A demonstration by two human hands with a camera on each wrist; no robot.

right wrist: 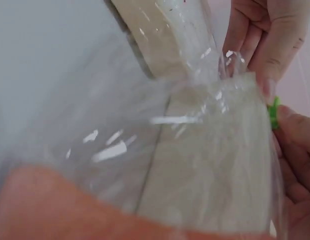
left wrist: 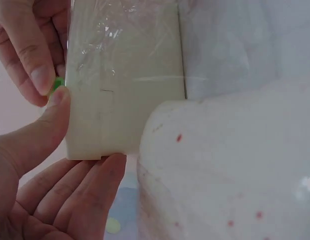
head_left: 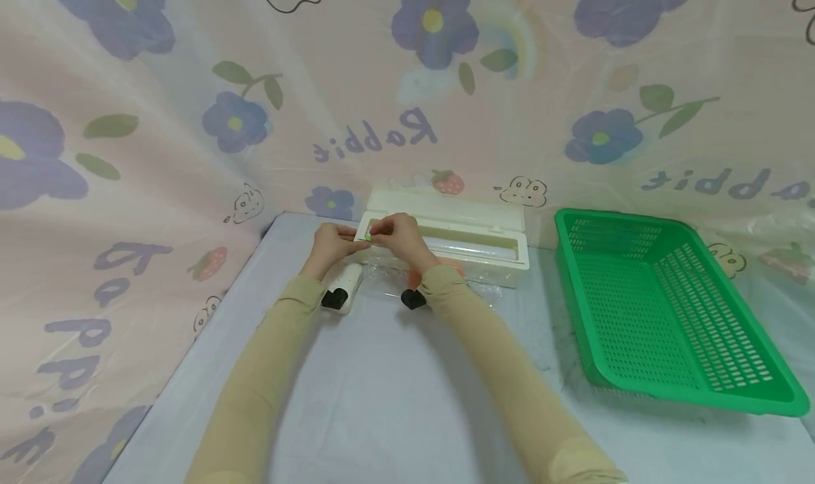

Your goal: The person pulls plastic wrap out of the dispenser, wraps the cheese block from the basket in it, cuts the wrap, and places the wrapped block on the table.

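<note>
A cream cling film dispenser box (head_left: 503,275), lid (head_left: 446,208) raised, holds a roll of clear film (head_left: 471,248). My left hand (head_left: 331,247) grips the box's left end, its thumb on the rim and its fingers against the end. Between the fingertips of my right hand (head_left: 401,236) is a small green piece (right wrist: 273,114) at the rim; my left thumb lies close to it. Clear film (right wrist: 115,145) hangs over the box's front. A white rounded object with red specks (left wrist: 230,165) lies under the left wrist. Below the right wrist is an orange object (right wrist: 55,205), partly hidden.
A green perforated basket (head_left: 656,307) stands on the right of the white-covered table (head_left: 369,399). Behind the box hangs a flower-printed curtain (head_left: 356,59). Black patches show near the white object and the orange one.
</note>
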